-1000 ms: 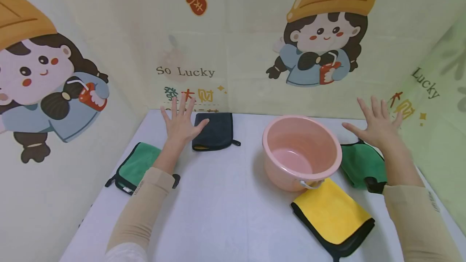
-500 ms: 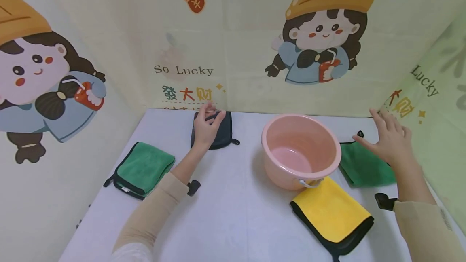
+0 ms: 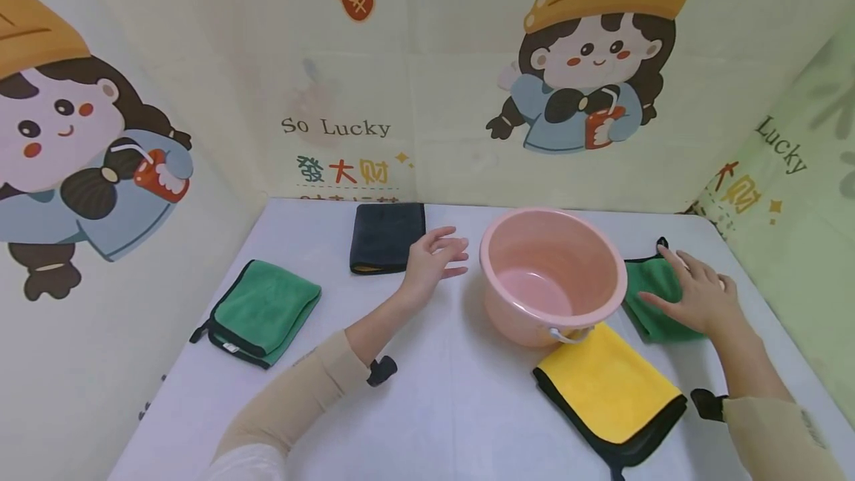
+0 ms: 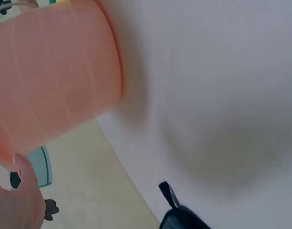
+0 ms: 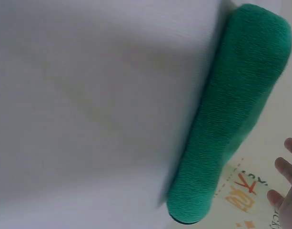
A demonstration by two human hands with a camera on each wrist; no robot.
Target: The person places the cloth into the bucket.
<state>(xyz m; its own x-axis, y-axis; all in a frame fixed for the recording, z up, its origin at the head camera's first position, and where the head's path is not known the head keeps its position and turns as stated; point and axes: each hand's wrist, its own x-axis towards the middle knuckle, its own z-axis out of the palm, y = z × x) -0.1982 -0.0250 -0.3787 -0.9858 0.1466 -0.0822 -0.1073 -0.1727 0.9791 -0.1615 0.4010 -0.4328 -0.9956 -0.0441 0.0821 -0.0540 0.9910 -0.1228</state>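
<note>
Folded green microfibre cloth (image 3: 651,295) sits on the white bench (image 3: 427,392) just right of the round pink plastic basin (image 3: 553,273); our right hand (image 3: 695,297) rests on it, grip apart, fingers flat. Left hand (image 3: 430,262) hovers between the folded black cloth (image 3: 386,236) and the basin, fingers loose, holding nothing. We judge we're at the reach step; next we'd need fingers closing on the green cloth.

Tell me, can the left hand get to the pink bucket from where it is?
Probably yes. The left hand hovers open beside the pink bucket, with only bare white table between them.
</note>
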